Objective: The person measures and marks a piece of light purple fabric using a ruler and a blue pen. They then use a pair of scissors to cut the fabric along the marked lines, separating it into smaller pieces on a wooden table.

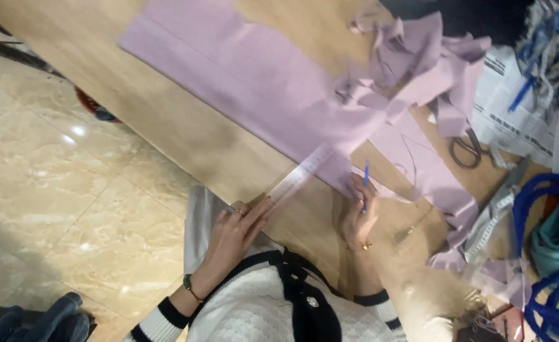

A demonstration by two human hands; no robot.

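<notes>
My left hand [234,233] presses flat, fingers spread, on a clear ruler [298,179] lying across lilac fabric [254,76] on the wooden table [184,133]. My right hand [358,218] pinches a blue pen [366,180] upright beside it.

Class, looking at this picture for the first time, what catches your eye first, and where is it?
A long sheet of lilac fabric runs across the wooden table, with cut scraps heaped at the upper right. Near the bottom centre, the left hand presses a clear ruler down while the right hand holds a blue pen.
</notes>
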